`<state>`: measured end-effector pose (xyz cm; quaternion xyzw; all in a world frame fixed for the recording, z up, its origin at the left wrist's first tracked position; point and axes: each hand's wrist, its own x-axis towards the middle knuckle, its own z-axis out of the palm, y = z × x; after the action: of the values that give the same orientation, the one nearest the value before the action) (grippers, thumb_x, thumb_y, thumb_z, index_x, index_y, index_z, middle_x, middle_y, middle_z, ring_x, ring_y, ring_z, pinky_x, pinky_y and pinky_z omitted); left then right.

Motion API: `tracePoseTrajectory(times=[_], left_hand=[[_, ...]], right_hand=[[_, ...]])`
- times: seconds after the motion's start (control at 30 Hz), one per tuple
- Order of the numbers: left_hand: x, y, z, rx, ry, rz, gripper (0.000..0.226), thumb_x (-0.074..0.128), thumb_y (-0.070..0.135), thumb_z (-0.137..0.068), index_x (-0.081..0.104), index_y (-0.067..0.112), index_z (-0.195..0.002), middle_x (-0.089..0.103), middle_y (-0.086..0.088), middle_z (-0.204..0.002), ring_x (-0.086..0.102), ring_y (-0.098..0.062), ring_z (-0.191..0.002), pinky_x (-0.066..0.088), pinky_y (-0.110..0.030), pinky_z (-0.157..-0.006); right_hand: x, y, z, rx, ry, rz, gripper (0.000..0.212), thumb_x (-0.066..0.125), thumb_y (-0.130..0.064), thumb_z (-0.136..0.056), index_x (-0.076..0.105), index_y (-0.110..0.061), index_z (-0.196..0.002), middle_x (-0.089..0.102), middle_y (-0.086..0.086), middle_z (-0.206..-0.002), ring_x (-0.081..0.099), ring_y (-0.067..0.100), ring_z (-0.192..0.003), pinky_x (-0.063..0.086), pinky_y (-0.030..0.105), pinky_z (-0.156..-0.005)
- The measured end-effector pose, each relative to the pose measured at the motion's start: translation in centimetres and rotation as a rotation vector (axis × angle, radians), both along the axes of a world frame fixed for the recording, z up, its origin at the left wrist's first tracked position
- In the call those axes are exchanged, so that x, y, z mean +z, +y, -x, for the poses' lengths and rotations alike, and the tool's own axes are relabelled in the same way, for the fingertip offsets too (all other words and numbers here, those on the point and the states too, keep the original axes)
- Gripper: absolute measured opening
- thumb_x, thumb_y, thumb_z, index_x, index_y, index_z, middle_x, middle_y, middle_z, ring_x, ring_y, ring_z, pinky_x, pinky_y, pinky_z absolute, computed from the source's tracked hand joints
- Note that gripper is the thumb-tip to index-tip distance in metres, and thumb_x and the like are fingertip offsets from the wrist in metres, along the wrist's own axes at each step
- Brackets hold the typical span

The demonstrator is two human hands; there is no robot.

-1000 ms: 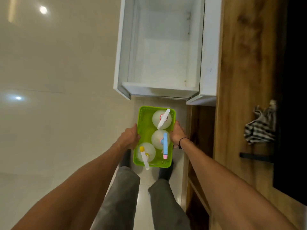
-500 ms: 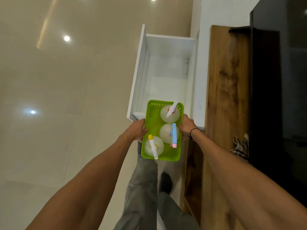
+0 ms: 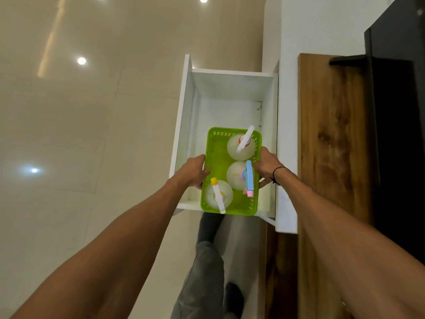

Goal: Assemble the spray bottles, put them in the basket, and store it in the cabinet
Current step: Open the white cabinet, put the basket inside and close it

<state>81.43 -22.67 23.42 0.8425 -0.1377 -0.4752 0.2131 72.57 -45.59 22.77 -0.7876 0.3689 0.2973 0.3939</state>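
Basket [image 3: 216, 155] farther into cabinet [image 3: 230, 88]

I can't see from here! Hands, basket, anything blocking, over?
Left hand and right hand grip green basket sides. Three spray bottles inside. Basket over open white drawer; nothing blocking.

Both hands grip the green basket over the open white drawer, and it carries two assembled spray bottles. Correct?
Not quite: the head view shows three spray bottles in the green basket, not two. The left hand and right hand do grip it over the open white drawer.
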Motion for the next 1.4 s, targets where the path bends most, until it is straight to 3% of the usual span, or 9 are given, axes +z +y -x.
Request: tracePoseTrajectory(times=[0.07, 0.13, 0.3, 0.6, 0.77, 0.93, 1.17, 1.3, 1.4], left_hand=[[-1.6, -1.3, -2.2, -0.026, -0.011, -0.013, 0.023, 0.049, 0.016, -0.107, 0.052, 0.002, -0.125, 0.072, -0.024, -0.107, 0.079, -0.044, -0.081, 0.064, -0.051, -0.082], [-3.2, -2.5, -4.2, -0.044, -0.016, -0.03, 0.024, 0.048, 0.016, -0.107, 0.051, 0.0, -0.125, 0.073, -0.028, -0.11, 0.078, -0.046, -0.084, 0.062, -0.053, -0.086], [-7.5, -5.2, -8.2, -0.036, -0.002, -0.067, 0.026, 0.049, 0.015, -0.107, 0.048, -0.001, -0.127, 0.067, -0.031, -0.118, 0.074, -0.051, -0.095, 0.061, -0.057, -0.088], [-15.5, -6.7, -9.9, -0.01, -0.028, -0.158, 0.032, 0.047, 0.022, -0.108, 0.046, 0.007, -0.136, 0.061, -0.025, -0.128, 0.07, -0.048, -0.105, 0.063, -0.055, -0.09], [-17.8, -7.7, -11.0, -0.033, -0.083, -0.211, 0.031, 0.046, 0.023, -0.108, 0.046, 0.008, -0.134, 0.057, -0.024, -0.127, 0.065, -0.046, -0.11, 0.06, -0.053, -0.091], [-19.5, -7.9, -11.0, -0.007, -0.11, -0.215, 0.028, 0.046, 0.022, -0.109, 0.047, 0.007, -0.132, 0.06, -0.023, -0.124, 0.064, -0.043, -0.11, 0.05, -0.044, -0.078], [-17.1, -6.7, -10.1, 0.085, -0.246, -0.197, 0.043, 0.051, 0.035, -0.109, 0.052, 0.004, -0.139, 0.063, -0.022, -0.13, 0.063, -0.041, -0.118, 0.047, -0.041, -0.083], [-13.7, -5.4, -9.3, 0.031, -0.365, -0.097, 0.033, 0.051, 0.029, -0.106, 0.064, 0.007, -0.128, 0.074, -0.018, -0.109, 0.069, -0.039, -0.102, 0.055, -0.042, -0.088], [-10.1, -4.4, -9.4, -0.001, -0.466, -0.001, 0.027, 0.052, 0.029, -0.104, 0.068, 0.014, -0.12, 0.077, -0.012, -0.094, 0.071, -0.035, -0.089, 0.059, -0.043, -0.084]], right_hand=[[-1.5, -1.1, -2.0, -0.015, 0.014, 0.0, 0.035, 0.05, -0.01, -0.098, 0.045, -0.009, -0.132, 0.056, 0.021, -0.128, 0.071, 0.046, -0.103, 0.065, 0.055, -0.077], [-3.1, -2.0, -4.0, -0.014, 0.018, 0.021, 0.037, 0.052, -0.011, -0.097, 0.047, -0.009, -0.134, 0.057, 0.022, -0.131, 0.067, 0.045, -0.111, 0.062, 0.059, -0.088], [-7.5, -4.0, -8.1, -0.051, 0.042, 0.041, 0.035, 0.049, -0.008, -0.097, 0.048, -0.01, -0.132, 0.054, 0.019, -0.128, 0.068, 0.046, -0.106, 0.066, 0.058, -0.073], [-15.3, -4.9, -11.5, -0.017, 0.114, 0.061, 0.039, 0.059, -0.014, -0.098, 0.048, -0.008, -0.135, 0.054, 0.021, -0.131, 0.065, 0.044, -0.112, 0.065, 0.058, -0.076], [-17.5, -5.0, -12.1, -0.104, 0.113, 0.033, 0.04, 0.058, -0.012, -0.099, 0.046, -0.009, -0.137, 0.052, 0.021, -0.132, 0.064, 0.046, -0.115, 0.065, 0.061, -0.068], [-18.5, -4.9, -12.2, -0.131, 0.098, 0.039, 0.033, 0.055, -0.012, -0.099, 0.048, -0.01, -0.132, 0.052, 0.019, -0.132, 0.064, 0.046, -0.113, 0.065, 0.059, -0.066], [-17.1, -4.7, -11.6, -0.189, 0.06, 0.063, 0.035, 0.054, -0.028, -0.107, 0.045, -0.009, -0.135, 0.048, 0.013, -0.125, 0.067, 0.041, -0.105, 0.066, 0.056, -0.074], [-14.8, -4.2, -10.8, -0.086, 0.05, 0.153, 0.035, 0.053, -0.029, -0.107, 0.044, -0.011, -0.135, 0.053, 0.017, -0.128, 0.068, 0.041, -0.102, 0.062, 0.053, -0.09], [-12.4, -3.4, -10.2, -0.044, 0.0, 0.221, 0.033, 0.053, -0.026, -0.105, 0.046, -0.011, -0.134, 0.057, 0.018, -0.127, 0.062, 0.038, -0.101, 0.058, 0.049, -0.092]])
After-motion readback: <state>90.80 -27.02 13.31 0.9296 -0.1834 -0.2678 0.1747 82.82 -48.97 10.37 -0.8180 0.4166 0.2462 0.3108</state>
